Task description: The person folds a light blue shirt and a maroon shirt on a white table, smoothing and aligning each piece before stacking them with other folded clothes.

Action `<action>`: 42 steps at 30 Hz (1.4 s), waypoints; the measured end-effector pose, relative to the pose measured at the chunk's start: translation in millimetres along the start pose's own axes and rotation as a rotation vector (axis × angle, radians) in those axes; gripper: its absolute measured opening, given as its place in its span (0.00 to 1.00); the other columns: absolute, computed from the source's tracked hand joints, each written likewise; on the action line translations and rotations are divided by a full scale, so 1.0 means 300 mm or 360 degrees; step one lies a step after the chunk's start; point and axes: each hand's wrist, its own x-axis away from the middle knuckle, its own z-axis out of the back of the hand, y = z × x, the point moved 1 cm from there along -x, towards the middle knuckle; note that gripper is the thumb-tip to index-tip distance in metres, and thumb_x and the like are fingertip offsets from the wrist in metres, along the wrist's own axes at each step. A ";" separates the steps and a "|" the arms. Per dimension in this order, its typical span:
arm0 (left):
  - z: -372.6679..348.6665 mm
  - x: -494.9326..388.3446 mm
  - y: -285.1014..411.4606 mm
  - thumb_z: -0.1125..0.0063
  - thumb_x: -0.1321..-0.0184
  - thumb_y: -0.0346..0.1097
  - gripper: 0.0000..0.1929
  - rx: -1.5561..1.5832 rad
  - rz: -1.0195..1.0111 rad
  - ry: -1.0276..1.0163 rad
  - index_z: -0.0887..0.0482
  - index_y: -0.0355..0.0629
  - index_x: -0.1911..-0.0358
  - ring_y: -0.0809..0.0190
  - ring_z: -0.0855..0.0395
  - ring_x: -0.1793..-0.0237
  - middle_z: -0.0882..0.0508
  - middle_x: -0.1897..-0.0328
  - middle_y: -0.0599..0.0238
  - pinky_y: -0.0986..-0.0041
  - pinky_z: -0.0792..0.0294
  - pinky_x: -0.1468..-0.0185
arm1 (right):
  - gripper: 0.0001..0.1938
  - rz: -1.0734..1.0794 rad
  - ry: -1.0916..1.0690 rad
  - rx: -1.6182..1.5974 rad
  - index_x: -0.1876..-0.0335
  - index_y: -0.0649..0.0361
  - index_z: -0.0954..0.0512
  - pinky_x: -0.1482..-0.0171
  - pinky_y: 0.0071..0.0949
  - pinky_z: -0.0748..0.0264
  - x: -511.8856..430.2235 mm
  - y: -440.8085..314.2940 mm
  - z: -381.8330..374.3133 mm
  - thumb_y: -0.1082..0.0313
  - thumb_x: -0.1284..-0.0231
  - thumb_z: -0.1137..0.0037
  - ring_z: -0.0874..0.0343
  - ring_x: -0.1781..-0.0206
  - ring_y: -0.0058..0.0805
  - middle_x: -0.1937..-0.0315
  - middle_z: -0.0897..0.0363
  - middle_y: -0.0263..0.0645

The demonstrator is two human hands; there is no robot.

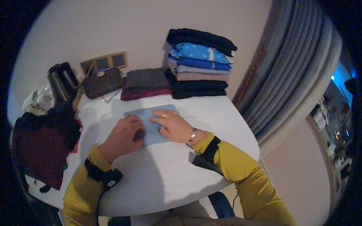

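A light blue folded cloth (155,139) lies flat on the white tabletop (181,175) in front of me. My right hand (176,127) rests on its right part, palm down with fingers spread. It wears a ring and a metal band at the wrist. Over the cloth's left edge is my left hand (124,137), its fingers curled. Whether those fingers pinch the fabric is hidden. A crease or edge runs across the cloth between both hands.
Behind stand a tall stack of folded clothes (202,62), a lower grey and maroon pile (147,80) and a dark brown bag (103,83). At left are a kettle (62,80) and heaped dark garments (42,144). A grey curtain (285,67) hangs at right.
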 end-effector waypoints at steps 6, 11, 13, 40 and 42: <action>-0.014 -0.007 0.017 0.32 0.49 0.41 0.30 0.0031 0.0161 0.0073 0.25 0.36 0.43 0.34 0.40 0.29 0.32 0.32 0.40 0.53 0.41 0.29 | 0.25 -0.0083 0.0000 -0.0012 0.37 0.59 0.28 0.29 0.46 0.43 0.005 0.004 -0.013 0.67 0.44 0.50 0.38 0.28 0.45 0.33 0.33 0.47; -0.038 0.011 -0.008 0.32 0.47 0.43 0.32 -0.0039 0.0219 0.0021 0.27 0.33 0.41 0.35 0.42 0.28 0.33 0.31 0.39 0.53 0.45 0.26 | 0.27 -0.0197 0.0039 0.0091 0.35 0.58 0.29 0.27 0.46 0.48 0.012 -0.008 -0.023 0.61 0.42 0.52 0.42 0.25 0.42 0.30 0.35 0.46; -0.043 0.010 -0.014 0.32 0.48 0.42 0.32 -0.0058 0.0209 0.0010 0.27 0.35 0.40 0.36 0.42 0.28 0.33 0.31 0.40 0.53 0.45 0.26 | 0.26 -0.0184 0.0065 0.0084 0.37 0.57 0.28 0.28 0.47 0.47 0.012 -0.005 -0.020 0.61 0.42 0.52 0.41 0.26 0.42 0.31 0.34 0.45; -0.056 0.017 -0.011 0.36 0.43 0.47 0.31 -0.0246 -0.0116 -0.0029 0.30 0.50 0.35 0.37 0.43 0.28 0.37 0.29 0.47 0.45 0.45 0.30 | 0.35 -0.0428 -0.0331 0.0075 0.27 0.44 0.36 0.27 0.59 0.54 0.015 0.022 0.008 0.34 0.35 0.56 0.57 0.20 0.50 0.23 0.47 0.42; -0.072 0.030 -0.015 0.39 0.39 0.50 0.34 -0.0392 -0.0071 -0.0262 0.35 0.53 0.30 0.36 0.48 0.25 0.42 0.24 0.47 0.42 0.51 0.26 | 0.37 -0.0443 -0.0387 0.0110 0.26 0.44 0.37 0.27 0.59 0.54 0.016 0.026 0.018 0.32 0.36 0.56 0.58 0.20 0.51 0.22 0.49 0.42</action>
